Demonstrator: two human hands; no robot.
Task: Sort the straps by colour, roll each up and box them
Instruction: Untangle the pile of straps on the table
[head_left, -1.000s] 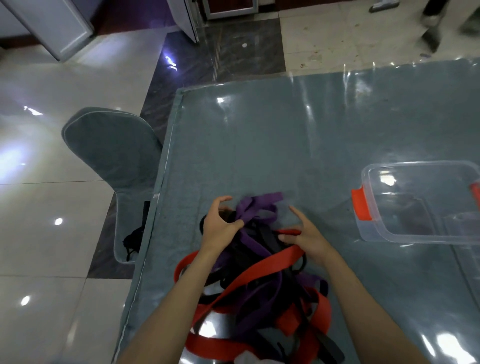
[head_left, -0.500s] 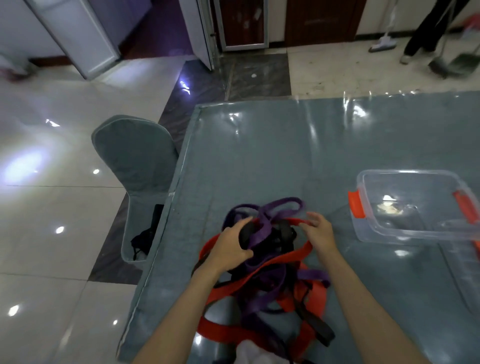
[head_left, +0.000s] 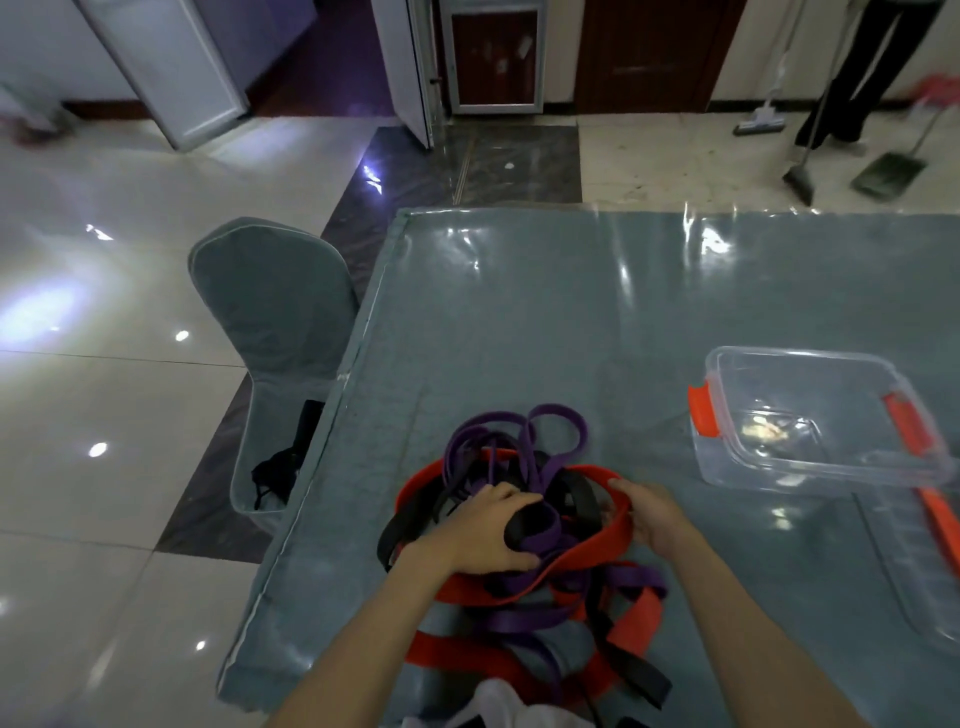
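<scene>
Purple, red and black straps (head_left: 524, 540) lie tangled on the grey desk (head_left: 571, 322), left hand (head_left: 483, 530) clutching a black-purple bunch, right hand (head_left: 654, 519) pinching a red strap (head_left: 582, 553), clear box (head_left: 810, 415) well right.

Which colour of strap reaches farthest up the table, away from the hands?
The purple strap: its loops stick out beyond the far side of the tangle, past the red strap and the black strap, which stay within the pile.

Both bare forearms reach forward over the counter (head_left: 519, 312), left hand (head_left: 483, 530) curled with fingers bent, right hand (head_left: 652, 514) beside it, fingers pinched.
</scene>
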